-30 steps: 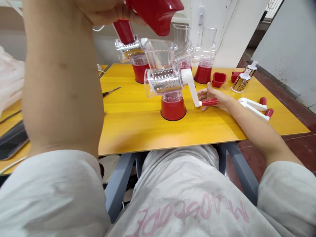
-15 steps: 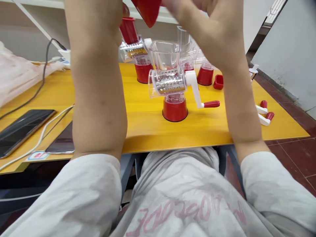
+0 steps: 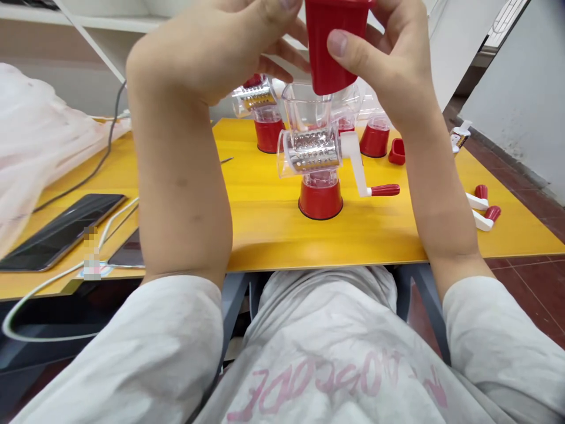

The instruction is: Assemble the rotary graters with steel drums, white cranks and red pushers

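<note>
Red plastic cup (image 3: 333,56) raised near hopper (image 3: 305,113) mouth, wide end up. Right hand (image 3: 388,62): grip closed round it, thumb flat on near wall, presumably for steadiness. Left hand (image 3: 247,44): grip loosely spread beside it; can't tell if touching. Cup interior hidden. Next: see-through hopper above metal drum (image 3: 315,148), red base (image 3: 321,200) standing on bench (image 3: 265,241), wide foot likely for stability. Farther: second red base (image 3: 269,134); another red cup (image 3: 397,154) on bench.
</note>
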The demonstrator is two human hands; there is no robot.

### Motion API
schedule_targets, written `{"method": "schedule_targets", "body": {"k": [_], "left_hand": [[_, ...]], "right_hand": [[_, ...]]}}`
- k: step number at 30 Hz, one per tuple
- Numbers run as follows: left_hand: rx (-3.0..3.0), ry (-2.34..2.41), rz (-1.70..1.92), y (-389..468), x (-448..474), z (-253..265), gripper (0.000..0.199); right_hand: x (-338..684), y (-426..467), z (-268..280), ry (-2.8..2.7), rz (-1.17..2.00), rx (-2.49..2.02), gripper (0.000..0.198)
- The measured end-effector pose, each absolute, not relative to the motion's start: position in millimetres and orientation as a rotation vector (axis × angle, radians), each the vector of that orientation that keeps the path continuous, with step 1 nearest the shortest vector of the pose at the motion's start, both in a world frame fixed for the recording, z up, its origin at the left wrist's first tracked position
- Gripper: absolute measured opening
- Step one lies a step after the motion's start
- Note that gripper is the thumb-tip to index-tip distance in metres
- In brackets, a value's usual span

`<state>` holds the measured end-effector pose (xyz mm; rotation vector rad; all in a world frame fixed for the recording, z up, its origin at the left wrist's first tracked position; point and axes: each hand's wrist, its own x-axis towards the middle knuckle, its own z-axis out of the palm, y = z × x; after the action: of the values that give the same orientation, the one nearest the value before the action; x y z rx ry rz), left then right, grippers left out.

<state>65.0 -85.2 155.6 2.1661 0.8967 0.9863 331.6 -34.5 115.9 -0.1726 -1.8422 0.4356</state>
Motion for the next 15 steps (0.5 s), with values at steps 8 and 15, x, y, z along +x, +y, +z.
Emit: {"method": "schedule_targets", "body": {"k": [8, 15], "left_hand": [[2.181, 0.985, 1.032, -69, 49, 150, 0.057], [2.23, 1.035, 0.907, -64, 35, 153, 0.086]], "right_hand": [[317, -71, 118, -2.043, 0.28, -0.644, 0.022], [317, -79, 125, -2.182, 0.236, -0.932, 0.056]]}}
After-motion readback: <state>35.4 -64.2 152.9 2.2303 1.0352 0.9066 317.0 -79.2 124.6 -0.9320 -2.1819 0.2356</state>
